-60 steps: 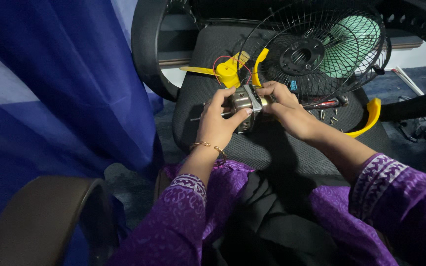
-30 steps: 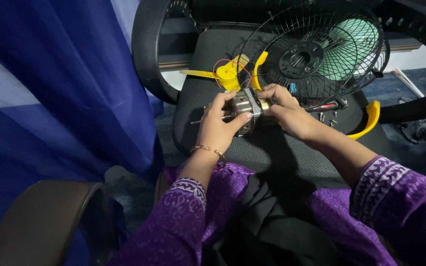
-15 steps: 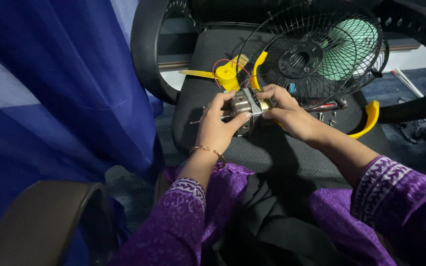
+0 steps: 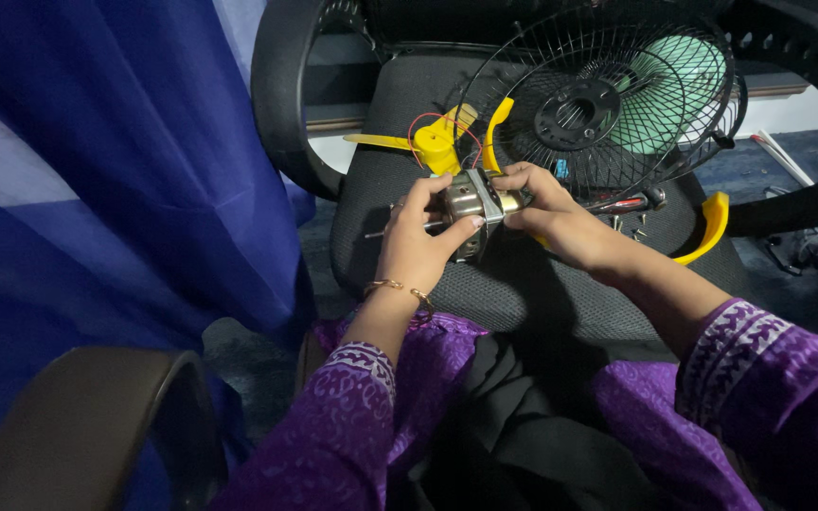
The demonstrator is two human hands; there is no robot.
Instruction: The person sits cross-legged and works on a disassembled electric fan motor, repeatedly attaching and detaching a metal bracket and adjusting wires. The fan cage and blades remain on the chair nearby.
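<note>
From the head view, your left hand (image 4: 418,241) and right hand (image 4: 553,210) both clench a small metal motor (image 4: 473,203), shiny and blocky, above the mesh chair seat (image 4: 523,284). A round wire fan guard (image 4: 608,95) and yellow plastic blades (image 4: 437,144) crowd behind; blue curtain (image 4: 97,170) hems your left.

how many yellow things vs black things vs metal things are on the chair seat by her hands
yellow: 2, fan blade piece and curved arc
black: 1, wire fan guard
metal: 1, motor, held by left hand and right hand
total: 4
</note>
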